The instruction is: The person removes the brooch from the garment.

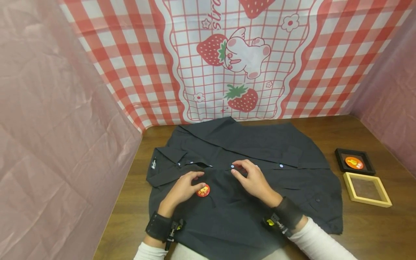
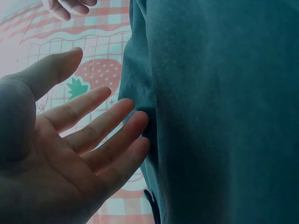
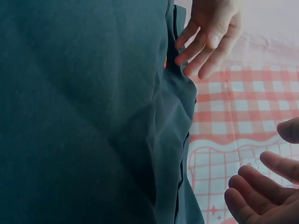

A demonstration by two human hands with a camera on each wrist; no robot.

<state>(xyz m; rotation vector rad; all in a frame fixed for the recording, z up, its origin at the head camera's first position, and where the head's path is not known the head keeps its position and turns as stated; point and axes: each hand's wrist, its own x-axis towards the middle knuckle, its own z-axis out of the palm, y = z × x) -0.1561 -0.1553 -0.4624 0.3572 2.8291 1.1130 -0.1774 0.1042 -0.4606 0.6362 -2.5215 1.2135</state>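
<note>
A dark button-up shirt (image 1: 208, 220) lies spread on the table, its collar to the left and its row of pale buttons running across the middle. On the shirt's near half is a round red badge (image 1: 203, 190) with a yellow figure. My left hand (image 1: 185, 187) hovers beside the badge, fingers relaxed and apart, the thumb overlapping the badge's edge in the head view. Near one of the pale buttons (image 1: 232, 166) is my right hand (image 1: 255, 180), fingers loosely bent with nothing between them. In the left wrist view the left palm (image 2: 70, 158) shows bare.
At the table's right side lie a black frame (image 1: 339, 160) with an orange round badge (image 1: 354, 163) in it and a pale wooden frame (image 1: 368, 202) just nearer. A strawberry-print checked cloth (image 1: 130, 54) hangs behind; pink cloth (image 1: 65, 126) hangs at the left.
</note>
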